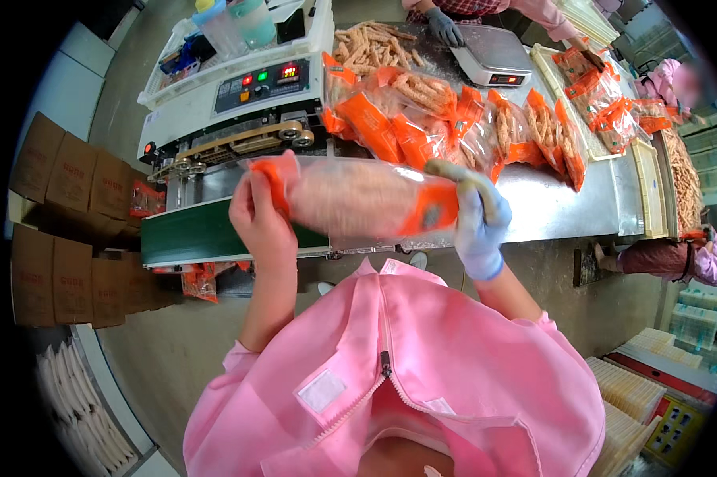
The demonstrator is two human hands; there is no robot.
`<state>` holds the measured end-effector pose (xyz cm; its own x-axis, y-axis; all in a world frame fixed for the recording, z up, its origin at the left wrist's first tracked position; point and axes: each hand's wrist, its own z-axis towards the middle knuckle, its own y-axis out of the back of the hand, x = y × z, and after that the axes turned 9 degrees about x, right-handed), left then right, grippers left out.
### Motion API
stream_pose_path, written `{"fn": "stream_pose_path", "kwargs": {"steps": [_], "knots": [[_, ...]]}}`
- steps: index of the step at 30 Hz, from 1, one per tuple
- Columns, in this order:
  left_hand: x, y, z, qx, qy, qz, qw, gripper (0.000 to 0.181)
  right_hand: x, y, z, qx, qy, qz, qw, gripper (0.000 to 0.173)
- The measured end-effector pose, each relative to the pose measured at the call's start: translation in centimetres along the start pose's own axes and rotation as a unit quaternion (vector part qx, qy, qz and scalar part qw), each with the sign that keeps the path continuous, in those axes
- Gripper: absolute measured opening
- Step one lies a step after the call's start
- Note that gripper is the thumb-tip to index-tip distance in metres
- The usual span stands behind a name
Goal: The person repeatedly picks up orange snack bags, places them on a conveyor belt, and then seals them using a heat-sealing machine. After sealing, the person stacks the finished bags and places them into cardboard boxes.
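Note:
A clear and orange plastic bag of pale stick snacks (352, 197) hangs level between my hands, a little blurred. My bare left hand (262, 208) pinches its orange end on the left. At the opposite end, my right hand (477, 220), in a pale knitted work glove, grips the bag's orange corner. Just beyond my left hand stands a continuous band sealer (227, 128) with lit displays and rollers. Its green conveyor belt (197, 241) passes below that hand. Several filled bags (418, 134) lie heaped on the steel table (549, 208) beyond my right hand.
Loose snack sticks (373, 47) and a digital scale (492, 53) are at the back. A co-worker's gloved hand (444, 27) touches the scale; their other hand reaches over a tray (579, 119) of bags. Cardboard boxes (69, 170) stand left. A basket (156, 74) holds bottles.

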<state>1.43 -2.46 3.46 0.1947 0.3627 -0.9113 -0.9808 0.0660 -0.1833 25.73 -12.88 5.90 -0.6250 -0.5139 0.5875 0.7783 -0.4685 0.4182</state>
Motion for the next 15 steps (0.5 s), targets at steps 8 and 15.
{"fn": "stream_pose_path", "kwargs": {"steps": [8,15], "knots": [[1.1,0.0,1.1,-0.056,0.019,-0.108,0.992,0.023,-0.3,-1.2,1.0,-0.021,-0.139,0.126,0.982,0.024],[4.5,0.9,1.1,0.163,0.005,-0.212,0.964,0.049,-2.8,-4.5,-0.7,-0.121,-0.236,0.39,0.882,0.024]]}}
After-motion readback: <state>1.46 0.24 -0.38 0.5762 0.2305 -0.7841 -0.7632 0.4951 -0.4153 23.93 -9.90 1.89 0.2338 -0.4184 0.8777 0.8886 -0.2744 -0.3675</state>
